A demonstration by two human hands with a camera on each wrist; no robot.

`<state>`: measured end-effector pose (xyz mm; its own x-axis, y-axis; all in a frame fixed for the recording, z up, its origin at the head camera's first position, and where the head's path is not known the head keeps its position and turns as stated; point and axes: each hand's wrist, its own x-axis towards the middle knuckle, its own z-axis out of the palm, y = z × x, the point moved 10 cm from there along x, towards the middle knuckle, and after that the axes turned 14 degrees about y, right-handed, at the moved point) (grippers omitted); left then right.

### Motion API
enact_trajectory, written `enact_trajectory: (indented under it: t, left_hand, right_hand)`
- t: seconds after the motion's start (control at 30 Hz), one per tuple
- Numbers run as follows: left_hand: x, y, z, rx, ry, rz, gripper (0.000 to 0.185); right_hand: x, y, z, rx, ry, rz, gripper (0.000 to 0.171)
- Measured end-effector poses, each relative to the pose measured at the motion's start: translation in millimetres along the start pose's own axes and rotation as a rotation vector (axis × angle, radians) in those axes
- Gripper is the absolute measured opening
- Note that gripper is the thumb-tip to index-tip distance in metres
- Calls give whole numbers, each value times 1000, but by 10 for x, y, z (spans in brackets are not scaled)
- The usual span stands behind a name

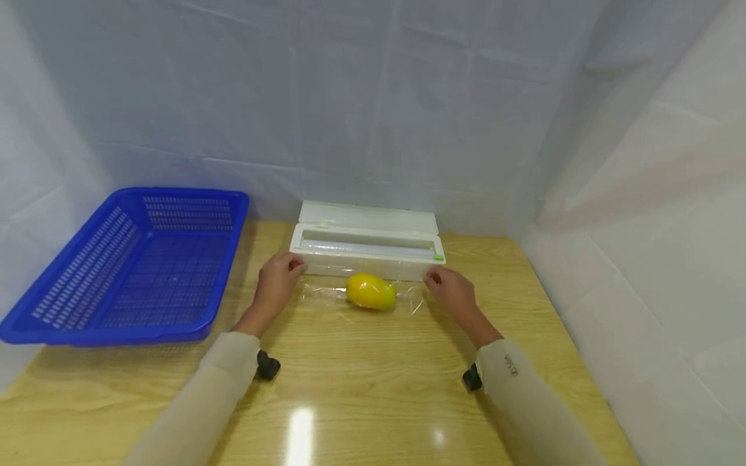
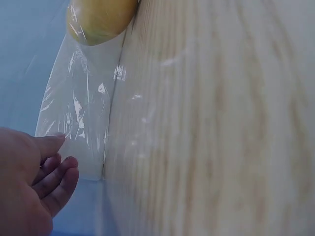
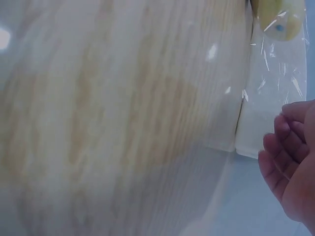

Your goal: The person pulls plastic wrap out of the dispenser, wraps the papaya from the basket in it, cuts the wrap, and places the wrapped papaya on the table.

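i see l hand & r hand pinching 1 clear film touching 1 yellow fruit, 1 white box behind, 1 blue basket on l.

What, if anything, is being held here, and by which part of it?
Clear film, pinched near its opposite sides: one by the left grip, the other by the right grip.

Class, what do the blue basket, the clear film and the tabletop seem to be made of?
Blue basket: probably smooth moulded plastic, judging by its even colour and slotted walls.
Clear film: thin, glossy plastic, most likely; it creases and glints.
Tabletop: glossy wood or laminate; it shows grain and bright reflections.
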<state>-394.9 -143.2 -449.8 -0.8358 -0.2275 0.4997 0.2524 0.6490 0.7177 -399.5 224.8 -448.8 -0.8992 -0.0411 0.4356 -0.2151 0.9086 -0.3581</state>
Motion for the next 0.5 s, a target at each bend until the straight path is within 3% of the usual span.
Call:
enact_trajectory:
  t: [0.27,0.5]
  left_hand:
    - [6,-139,22,149,-25,-57,23]
    - [-21,-241,29,287,-80,-132,35]
  right_hand:
    - [-28,81,104,49,-16,79,15]
    - [-67,167,146,181,-22,232,19]
